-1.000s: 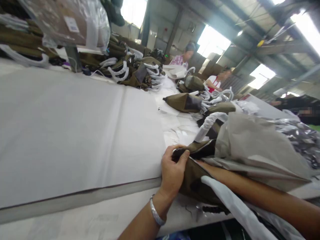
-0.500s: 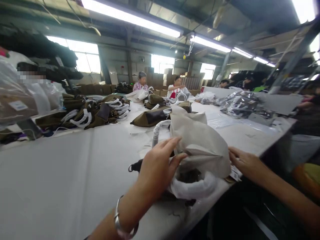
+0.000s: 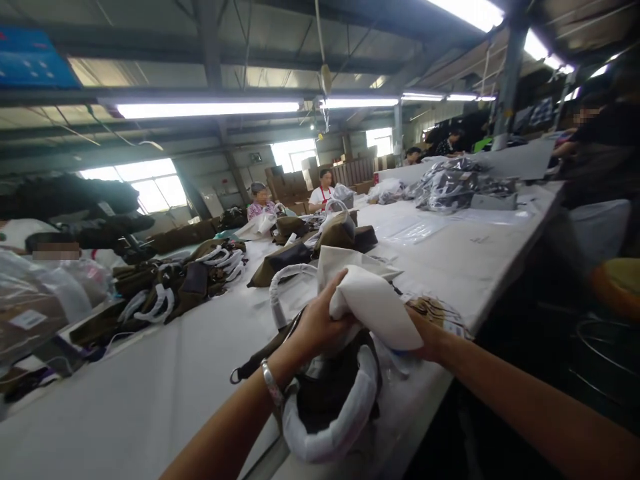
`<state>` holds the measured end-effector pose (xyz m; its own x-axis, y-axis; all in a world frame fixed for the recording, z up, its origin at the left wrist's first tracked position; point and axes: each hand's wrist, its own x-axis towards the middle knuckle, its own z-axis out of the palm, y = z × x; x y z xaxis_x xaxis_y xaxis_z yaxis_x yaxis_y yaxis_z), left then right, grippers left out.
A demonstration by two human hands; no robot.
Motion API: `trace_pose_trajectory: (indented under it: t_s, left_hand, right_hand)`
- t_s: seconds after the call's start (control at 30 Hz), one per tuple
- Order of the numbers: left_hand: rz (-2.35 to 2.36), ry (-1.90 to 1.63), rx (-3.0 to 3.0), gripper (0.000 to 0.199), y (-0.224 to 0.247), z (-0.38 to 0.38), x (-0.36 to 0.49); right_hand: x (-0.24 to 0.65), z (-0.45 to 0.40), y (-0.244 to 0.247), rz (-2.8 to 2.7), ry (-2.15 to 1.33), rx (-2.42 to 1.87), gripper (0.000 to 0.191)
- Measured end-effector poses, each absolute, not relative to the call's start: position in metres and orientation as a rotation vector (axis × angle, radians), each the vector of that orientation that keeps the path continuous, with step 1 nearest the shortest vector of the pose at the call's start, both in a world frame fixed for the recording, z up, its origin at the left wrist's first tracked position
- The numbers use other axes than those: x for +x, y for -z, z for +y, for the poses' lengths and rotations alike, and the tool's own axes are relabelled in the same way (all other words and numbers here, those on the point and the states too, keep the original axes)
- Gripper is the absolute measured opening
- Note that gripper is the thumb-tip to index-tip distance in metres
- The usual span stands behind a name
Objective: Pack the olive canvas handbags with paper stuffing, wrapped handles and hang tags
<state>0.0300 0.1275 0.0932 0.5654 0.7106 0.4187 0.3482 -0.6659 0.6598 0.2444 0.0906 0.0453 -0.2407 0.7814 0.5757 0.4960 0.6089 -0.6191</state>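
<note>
A dark olive handbag (image 3: 320, 400) stands open on the table in front of me, its two handles wound in white wrapping. One wrapped handle (image 3: 327, 443) hangs toward me and the other stands up at the back. Over the bag's mouth is a sheet of white paper (image 3: 375, 303), bent and partly rolled. My left hand (image 3: 323, 323) is closed on the paper's left part, thumb and fingers pinching it. At the paper's right end, my right hand (image 3: 427, 333) grips it, with most fingers hidden behind the sheet. A zipper edge and metal ring show beside my left wrist.
Beyond the bag lie more olive bags (image 3: 285, 260), and a heap of them (image 3: 200, 273) is at the left. Brown cords with a tag (image 3: 435, 313) lie by my right hand. Plastic-wrapped goods (image 3: 445, 183) sit farther back. Several people work around the table (image 3: 125, 400).
The paper has gone from standing spread over the bag to bent and rolled between my hands. My right hand has moved inward and the bag's mouth shows more. The view has shifted.
</note>
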Motion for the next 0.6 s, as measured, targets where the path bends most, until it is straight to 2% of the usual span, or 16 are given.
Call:
trace_pose_trajectory:
  t_s: [0.03,0.1,0.23,0.33,0.37,0.47,0.53,0.6]
  left_hand:
    - [0.848,-0.997,2.255,0.074,-0.090,0.127,0.026]
    - [0.881,-1.109,2.211,0.056,-0.086,0.127,0.014]
    - [0.985,-1.175,2.136,0.048,-0.086,0.127,-0.015]
    - [0.923,-0.889,2.229,0.047,-0.095,0.117,-0.027]
    - [0.891,-0.773,2.281,0.048,-0.099,0.112,-0.028]
    - [0.777,-0.404,2.462,0.066,-0.108,0.102,-0.027]
    - [0.717,-0.118,2.617,0.073,-0.106,0.105,-0.019]
    - [0.681,0.121,2.729,0.058,-0.093,0.118,-0.005]
  right_hand:
    - [0.241,0.089,-0.050,-1.914,-0.430,-0.985,0.028]
    - [0.237,0.087,-0.053,-1.924,-0.498,-0.928,0.028]
    - [0.238,0.084,-0.033,-2.155,-0.334,-0.792,0.039]
    - [0.242,0.084,-0.012,-2.384,-0.004,-0.762,0.056]
    - [0.243,0.084,-0.008,-2.402,0.104,-0.770,0.053]
    - [0.241,0.083,-0.006,-2.351,0.371,-0.786,0.017]
    - [0.235,0.081,-0.009,-2.278,0.454,-0.801,0.019]
    - [0.225,0.080,-0.011,-2.201,0.467,-0.783,0.023]
